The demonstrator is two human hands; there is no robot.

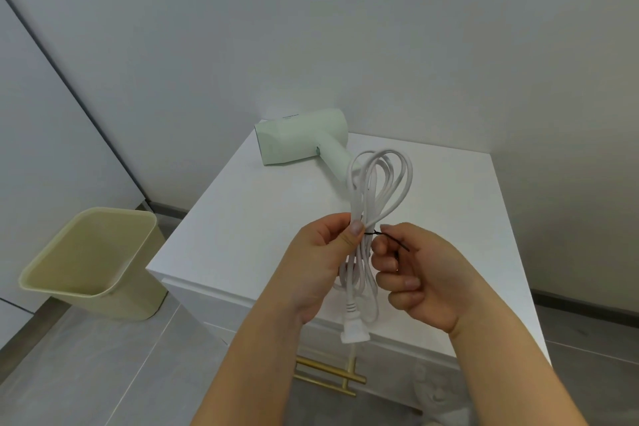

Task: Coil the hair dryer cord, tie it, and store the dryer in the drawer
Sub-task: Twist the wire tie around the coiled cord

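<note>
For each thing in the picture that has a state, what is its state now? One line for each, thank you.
cord: coiled in loops, held upright above the cabinet.
black tie: wrapped round the coil, ends sticking out.
plug: unplugged, hanging below the coil.
hair dryer: lying on its side on the cabinet top.
drawer: closed.
bin: open, looks empty.
left hand: pinching the coil.
right hand: holding the tie.
</note>
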